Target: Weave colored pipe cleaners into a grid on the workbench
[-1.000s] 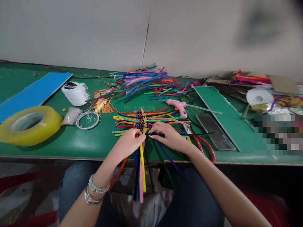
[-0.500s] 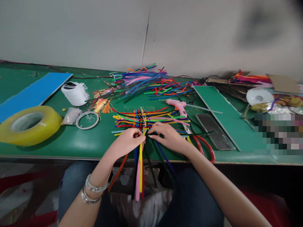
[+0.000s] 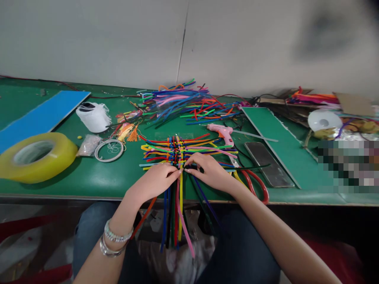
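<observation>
A woven mat of coloured pipe cleaners lies near the front edge of the green table. Several of its strands hang down over the edge toward my lap. My left hand is closed, its fingertips pinching strands at the mat's near edge. My right hand rests just to the right, fingers curled and pressing on the same near row, fingertips almost touching the left hand's.
A loose heap of pipe cleaners lies behind the mat. A pink glue gun, a phone and red-handled scissors sit to the right. A yellow tape roll, white thread spool, small ring and blue board lie left.
The hanging strands have swung: the pink one now trails out to the right. My left hand has slid slightly down and left along them. My right hand has barely moved.
</observation>
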Demonstrator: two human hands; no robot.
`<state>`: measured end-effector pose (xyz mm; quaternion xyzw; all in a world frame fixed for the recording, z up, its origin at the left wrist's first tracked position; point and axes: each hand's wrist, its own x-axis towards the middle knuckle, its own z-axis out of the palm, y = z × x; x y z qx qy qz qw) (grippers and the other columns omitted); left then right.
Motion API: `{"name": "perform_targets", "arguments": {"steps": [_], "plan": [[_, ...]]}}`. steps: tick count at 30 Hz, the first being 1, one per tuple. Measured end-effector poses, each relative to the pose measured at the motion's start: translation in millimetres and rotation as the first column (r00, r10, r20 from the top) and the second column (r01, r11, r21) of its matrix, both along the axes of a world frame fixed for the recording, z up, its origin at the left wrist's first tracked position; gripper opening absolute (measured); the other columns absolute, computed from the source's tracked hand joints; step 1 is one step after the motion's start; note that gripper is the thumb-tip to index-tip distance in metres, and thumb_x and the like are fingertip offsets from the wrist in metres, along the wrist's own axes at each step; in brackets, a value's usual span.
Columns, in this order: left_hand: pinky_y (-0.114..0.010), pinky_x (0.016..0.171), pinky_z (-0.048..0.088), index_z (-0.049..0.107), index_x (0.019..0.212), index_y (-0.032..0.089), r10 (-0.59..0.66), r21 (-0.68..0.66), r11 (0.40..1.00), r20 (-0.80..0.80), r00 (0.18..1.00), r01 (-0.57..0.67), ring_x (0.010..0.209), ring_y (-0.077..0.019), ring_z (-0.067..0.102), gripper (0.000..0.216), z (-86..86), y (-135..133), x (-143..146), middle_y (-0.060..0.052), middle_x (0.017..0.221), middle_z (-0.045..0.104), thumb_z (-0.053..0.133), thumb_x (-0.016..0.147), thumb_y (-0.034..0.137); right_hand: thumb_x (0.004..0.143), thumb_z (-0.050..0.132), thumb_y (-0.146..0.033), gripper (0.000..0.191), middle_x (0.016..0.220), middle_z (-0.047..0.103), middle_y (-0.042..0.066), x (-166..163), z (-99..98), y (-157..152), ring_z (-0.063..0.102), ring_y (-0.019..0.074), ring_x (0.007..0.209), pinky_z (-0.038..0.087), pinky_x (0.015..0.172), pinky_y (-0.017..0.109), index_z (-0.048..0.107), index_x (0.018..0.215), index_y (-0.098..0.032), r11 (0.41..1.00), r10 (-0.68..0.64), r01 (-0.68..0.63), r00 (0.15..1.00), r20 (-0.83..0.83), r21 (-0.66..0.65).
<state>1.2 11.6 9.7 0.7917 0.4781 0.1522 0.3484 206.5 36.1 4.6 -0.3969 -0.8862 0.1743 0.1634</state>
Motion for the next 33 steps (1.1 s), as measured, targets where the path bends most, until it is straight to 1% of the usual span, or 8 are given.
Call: {"name": "perform_targets", "arguments": {"steps": [3, 5, 10, 13, 18, 25, 29, 33], "plan": [[-0.026, 0.059, 0.037, 0.057, 0.092, 0.019, 0.038, -0.073, 0.997, 0.015, 0.999, -0.037, 0.067, -0.0156, 0.054, 0.026, -2.0, -0.2, -1.9, -0.001, 0.076, 0.060, 0.043, 0.085, 0.040, 0.083, 0.053, -0.028, 0.018, 0.096, 0.061, 0.006, -0.3, -0.3, -1.0, 0.057, 0.0200, 0.089, 0.042, 0.079, 0.034, 0.054, 0.100, -0.021, 1.000, -0.025, 0.025, 1.000, 0.002, 0.005], [-0.025, 0.054, 0.035, 0.050, 0.098, 0.018, 0.072, -0.095, 0.993, 0.004, 0.997, -0.072, 0.061, -0.0149, 0.052, 0.030, -3.5, -0.8, -1.3, 0.001, 0.070, 0.056, 0.050, 0.081, 0.043, 0.081, 0.055, -0.028, 0.025, 0.098, 0.061, 0.006, 0.1, 0.1, -2.1, 0.056, 0.0203, 0.090, 0.042, 0.080, 0.035, 0.052, 0.105, -0.021, 0.999, -0.034, 0.034, 0.999, -0.002, 0.005], [-0.024, 0.050, 0.031, 0.041, 0.104, 0.018, 0.110, -0.043, 0.993, -0.010, 0.994, -0.111, 0.056, -0.0142, 0.049, 0.037, -6.2, -1.4, 3.5, 0.004, 0.064, 0.051, 0.051, 0.079, 0.044, 0.081, 0.054, -0.031, 0.031, 0.111, 0.053, 0.007, -2.0, 0.5, -4.8, 0.052, 0.0215, 0.099, 0.040, 0.088, 0.039, 0.049, 0.110, -0.025, 0.999, -0.050, 0.051, 0.999, -0.016, 0.017], [-0.024, 0.048, 0.028, 0.042, 0.102, 0.019, 0.127, -0.024, 0.991, -0.031, 0.991, -0.128, 0.054, -0.0138, 0.048, 0.036, -7.2, -0.4, 5.0, 0.005, 0.063, 0.049, 0.053, 0.078, 0.044, 0.079, 0.057, -0.034, 0.030, 0.109, 0.051, 0.007, -6.8, -1.6, -5.8, 0.051, 0.0220, 0.103, 0.039, 0.090, 0.041, 0.052, 0.107, -0.025, 0.998, -0.062, 0.062, 0.998, -0.013, 0.013], [-0.024, 0.049, 0.028, 0.046, 0.097, 0.020, 0.105, -0.013, 0.994, -0.052, 0.993, -0.106, 0.055, -0.0135, 0.047, 0.033, -6.1, 0.0, 3.3, 0.004, 0.063, 0.049, 0.055, 0.076, 0.044, 0.078, 0.056, -0.026, 0.021, 0.101, 0.054, 0.004, -11.0, -2.8, -6.4, 0.049, 0.0214, 0.106, 0.035, 0.093, 0.042, 0.053, 0.098, -0.025, 0.998, -0.049, 0.048, 0.998, -0.035, -0.037], [-0.024, 0.051, 0.031, 0.049, 0.097, 0.019, 0.101, -0.019, 0.995, -0.046, 0.994, -0.102, 0.058, -0.0142, 0.050, 0.031, 1.2, -4.4, 2.6, 0.002, 0.067, 0.055, 0.048, 0.079, 0.044, 0.077, 0.055, -0.024, 0.023, 0.104, 0.054, 0.004, -6.0, -2.0, -3.8, 0.048, 0.0219, 0.107, 0.034, 0.094, 0.042, 0.050, 0.100, -0.024, 0.994, -0.019, 0.014, 0.999, -0.050, -0.106], [-0.024, 0.053, 0.034, 0.052, 0.093, 0.019, 0.152, 0.040, 0.988, -0.113, 0.982, -0.149, 0.061, -0.0153, 0.055, 0.026, 0.5, -3.6, 10.2, 0.000, 0.069, 0.059, 0.041, 0.085, 0.042, 0.077, 0.055, -0.026, 0.024, 0.104, 0.054, 0.005, -6.6, -3.4, -2.7, 0.048, 0.0219, 0.107, 0.034, 0.094, 0.042, 0.050, 0.100, -0.023, 0.995, -0.020, 0.015, 0.999, -0.044, -0.099], [-0.025, 0.063, 0.040, 0.055, 0.088, 0.019, 0.177, 0.180, 0.973, -0.194, 0.965, -0.143, 0.076, -0.0175, 0.061, 0.026, -6.1, -1.6, 20.4, -0.004, 0.082, 0.064, 0.035, 0.091, 0.034, 0.078, 0.056, -0.030, 0.025, 0.104, 0.054, 0.005, -7.0, -5.9, -1.9, 0.048, 0.0219, 0.106, 0.035, 0.092, 0.041, 0.049, 0.101, -0.023, 0.996, -0.040, 0.038, 0.999, -0.030, -0.077]]}}
